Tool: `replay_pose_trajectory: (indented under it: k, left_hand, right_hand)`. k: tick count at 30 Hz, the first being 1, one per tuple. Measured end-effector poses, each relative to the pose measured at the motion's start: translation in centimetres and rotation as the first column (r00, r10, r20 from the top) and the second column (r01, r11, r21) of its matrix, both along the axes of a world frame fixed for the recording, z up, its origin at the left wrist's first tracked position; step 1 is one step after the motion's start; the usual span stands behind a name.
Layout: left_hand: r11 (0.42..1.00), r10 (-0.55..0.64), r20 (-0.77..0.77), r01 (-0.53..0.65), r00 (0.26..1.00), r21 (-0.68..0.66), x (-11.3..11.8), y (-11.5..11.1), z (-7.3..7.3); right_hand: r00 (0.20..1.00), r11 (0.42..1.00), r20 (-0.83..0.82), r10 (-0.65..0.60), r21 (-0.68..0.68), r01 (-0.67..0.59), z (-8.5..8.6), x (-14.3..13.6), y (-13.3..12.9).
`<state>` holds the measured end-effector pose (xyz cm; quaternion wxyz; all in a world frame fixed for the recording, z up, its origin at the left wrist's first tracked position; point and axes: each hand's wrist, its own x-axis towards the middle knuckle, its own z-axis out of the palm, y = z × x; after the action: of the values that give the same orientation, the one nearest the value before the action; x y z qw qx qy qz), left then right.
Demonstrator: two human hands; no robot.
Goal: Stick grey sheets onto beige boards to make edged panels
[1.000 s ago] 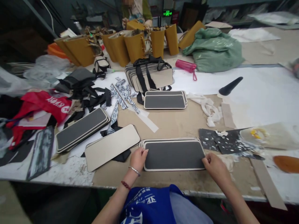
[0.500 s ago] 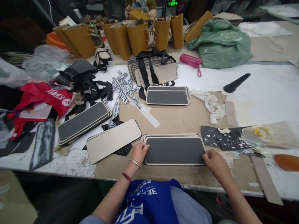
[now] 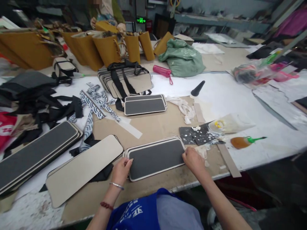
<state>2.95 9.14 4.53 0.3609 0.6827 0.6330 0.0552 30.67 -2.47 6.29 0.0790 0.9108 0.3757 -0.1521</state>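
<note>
A dark grey rounded panel with a pale border (image 3: 157, 158) lies on a small stack of like panels before me. My left hand (image 3: 122, 169) pinches its left edge between thumb and fingers. At the opposite short edge, my right hand (image 3: 193, 159) has its fingers closed on the corner. To the left rests a beige panel (image 3: 83, 171) on another panel, beside a stack of dark grey panels (image 3: 40, 153). Farther back, more dark panels (image 3: 145, 105) lie in front of a bundle of beige panels (image 3: 140, 82) bound with black straps.
Mustard bags (image 3: 105, 51) line the back, where another person (image 3: 110, 12) stands. Patterned strips (image 3: 93, 103) and black scraps lie left. On the right are a glue-spattered black board (image 3: 189, 135), an amber bottle with a green nozzle (image 3: 240, 142), a pink bottle (image 3: 161, 71) and a green sack (image 3: 183, 57).
My view has swung to the right, so the table's contents appear shifted left and the amber bottle's nozzle shows. Both hands keep their hold on the panel's ends.
</note>
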Motion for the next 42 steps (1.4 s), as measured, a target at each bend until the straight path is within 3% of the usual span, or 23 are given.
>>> replay_pose_trajectory:
  k: [6,10,19,25,33,42]
  left_hand:
    - [1.000,-0.012,-0.046,0.012,0.999,0.002,-0.1,0.0,-0.1]
    - [1.000,-0.008,-0.029,0.008,1.000,0.008,-0.1,0.0,-0.3]
    - [1.000,0.025,-0.041,-0.025,0.999,-0.002,0.0,-0.2,0.2]
    - [0.998,0.061,0.005,-0.061,0.998,0.012,0.1,-0.4,0.2]
    - [0.996,0.076,0.022,-0.077,0.997,0.047,0.4,-0.3,0.1]
    - [0.991,0.126,0.030,-0.127,0.992,0.030,0.2,-0.3,-0.5]
  right_hand:
    - [0.980,0.977,-0.171,-0.106,0.165,0.134,-1.1,1.7,-2.0]
    - [0.955,0.956,-0.278,-0.107,0.234,0.175,-2.0,2.5,-3.2]
    - [0.843,0.871,-0.524,-0.122,0.351,0.344,-2.7,2.5,-3.3]
    - [0.756,0.732,-0.654,-0.038,0.497,0.466,-2.2,2.7,-2.3]
    - [0.729,0.789,-0.676,-0.104,0.390,0.474,-4.0,3.2,-2.3]
    - [0.734,0.818,-0.665,-0.138,0.341,0.463,-3.8,3.2,-2.0]
